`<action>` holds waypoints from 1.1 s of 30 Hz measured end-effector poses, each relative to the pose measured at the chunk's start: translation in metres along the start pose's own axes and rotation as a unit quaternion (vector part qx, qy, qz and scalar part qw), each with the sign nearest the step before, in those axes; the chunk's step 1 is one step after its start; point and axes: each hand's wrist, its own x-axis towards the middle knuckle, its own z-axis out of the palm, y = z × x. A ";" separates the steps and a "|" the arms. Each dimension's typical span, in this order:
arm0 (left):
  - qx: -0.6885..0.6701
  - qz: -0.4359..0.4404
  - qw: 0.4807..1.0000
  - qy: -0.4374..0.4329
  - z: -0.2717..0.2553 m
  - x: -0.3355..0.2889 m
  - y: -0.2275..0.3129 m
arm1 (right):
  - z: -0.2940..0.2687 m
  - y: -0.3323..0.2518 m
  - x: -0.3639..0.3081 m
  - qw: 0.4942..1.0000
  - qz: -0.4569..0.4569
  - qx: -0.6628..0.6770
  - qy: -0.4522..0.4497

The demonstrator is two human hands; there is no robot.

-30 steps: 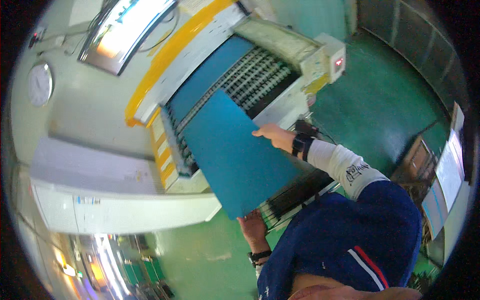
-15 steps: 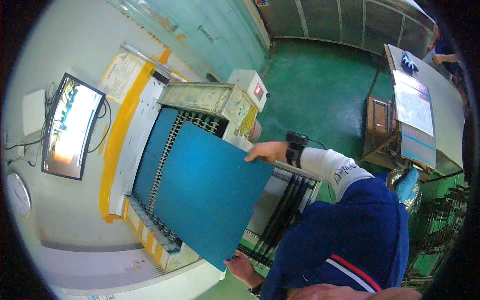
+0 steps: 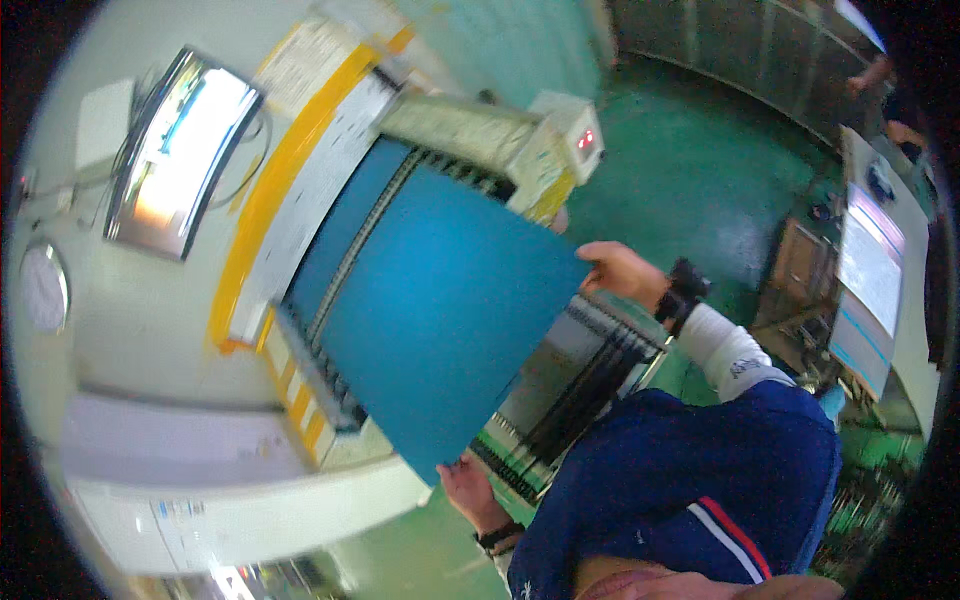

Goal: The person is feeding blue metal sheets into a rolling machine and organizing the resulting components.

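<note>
A large flat blue panel (image 3: 450,290) slopes from my hands to a conveyor machine, its far edge lying at the rollers (image 3: 370,235). My right hand (image 3: 622,275) pinches the panel's upper right corner, thumb on top and the other fingers mostly hidden beneath. At the lower corner, my left hand (image 3: 468,490) is closed on the edge, its fingers partly under the panel. Beyond the roller row, another blue sheet surface (image 3: 345,215) lies inside the machine. Under the held panel's near side shows a frame with dark bars (image 3: 580,385).
A control box (image 3: 570,130) with a lit red display stands at the machine's far right corner. A monitor (image 3: 185,150) and a round clock (image 3: 45,285) hang on the left wall. At right is a worktable (image 3: 915,340) with sheets on it; another person's arm (image 3: 872,75) shows beyond.
My view has shifted, so the machine and monitor sit higher in the picture. My right hand has moved along the panel's edge and now grips its corner. My left hand keeps its hold.
</note>
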 end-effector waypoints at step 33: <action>0.029 0.045 0.997 0.049 0.043 0.046 0.026 | 0.027 0.000 0.062 0.999 -0.009 -0.012 0.052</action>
